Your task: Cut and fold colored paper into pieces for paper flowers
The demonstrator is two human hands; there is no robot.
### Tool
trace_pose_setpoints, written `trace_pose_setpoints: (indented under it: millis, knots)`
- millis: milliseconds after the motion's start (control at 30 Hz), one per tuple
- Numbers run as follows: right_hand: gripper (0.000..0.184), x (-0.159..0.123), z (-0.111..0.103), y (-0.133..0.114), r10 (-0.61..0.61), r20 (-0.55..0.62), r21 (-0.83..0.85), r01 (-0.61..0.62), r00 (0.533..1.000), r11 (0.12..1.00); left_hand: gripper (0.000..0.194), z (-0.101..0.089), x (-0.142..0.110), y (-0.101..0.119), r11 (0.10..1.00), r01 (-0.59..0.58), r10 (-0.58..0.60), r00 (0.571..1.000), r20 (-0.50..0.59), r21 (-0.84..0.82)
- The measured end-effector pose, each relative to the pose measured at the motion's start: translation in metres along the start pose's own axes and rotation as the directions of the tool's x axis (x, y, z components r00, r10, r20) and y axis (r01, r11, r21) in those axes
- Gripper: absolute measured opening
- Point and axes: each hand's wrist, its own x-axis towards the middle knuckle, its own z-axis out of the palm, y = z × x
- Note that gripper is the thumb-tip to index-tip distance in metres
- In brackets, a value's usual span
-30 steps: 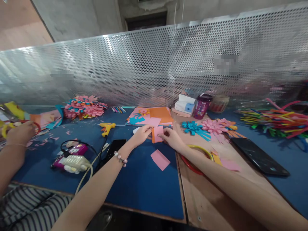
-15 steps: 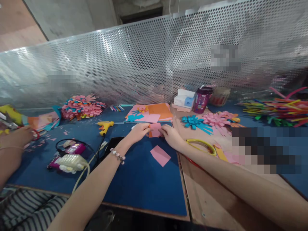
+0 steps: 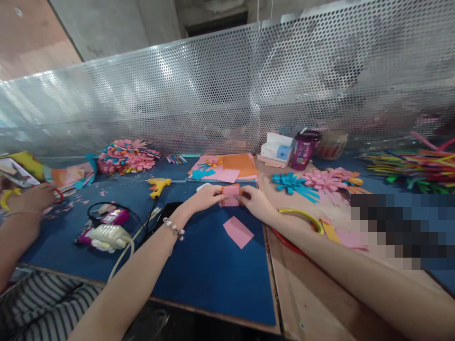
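Observation:
Between my two hands, just above the blue table top, is a small stack of pink and orange paper, pink on top with orange showing at the edges. My left hand, with a bead bracelet at the wrist, pinches its left side. The right side is gripped by the fingers of my right hand. Nearer to me, a separate pink paper piece lies flat on the table. Beyond my hands rests a pile of coloured sheets with small blue and pink pieces on it.
A yellow glue gun and a power strip with plugs lie to the left. Paper flowers, a tissue pack and a purple cup stand right. At far left, another person's hand holds scissors.
The view has shifted slightly, so everything sits a little further right. The paper between my hands has turned a little, with orange now along its upper edge. The co-worker's hand and scissors have moved.

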Motion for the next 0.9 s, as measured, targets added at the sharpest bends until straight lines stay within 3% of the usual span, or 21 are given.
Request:
trace_pose_setpoints:
  millis: [433,700,900]
  knots:
    - [0.018,-0.001,0.001,-0.004,0.092,0.024,0.253,-0.095,0.995,0.963,0.030,-0.001,0.000,-0.009,0.993,0.054,-0.055,0.999,-0.003,-0.110]
    - [0.012,-0.002,-0.001,0.002,-0.004,-0.079,0.016,0.005,0.997,1.000,0.028,-0.005,-0.001,-0.005,0.981,0.055,-0.052,0.998,0.022,-0.186]
    - [0.011,-0.003,-0.001,-0.003,0.006,-0.021,-0.059,-0.008,1.000,0.998,0.029,-0.007,-0.004,-0.004,0.980,0.027,-0.011,0.997,0.082,-0.197]
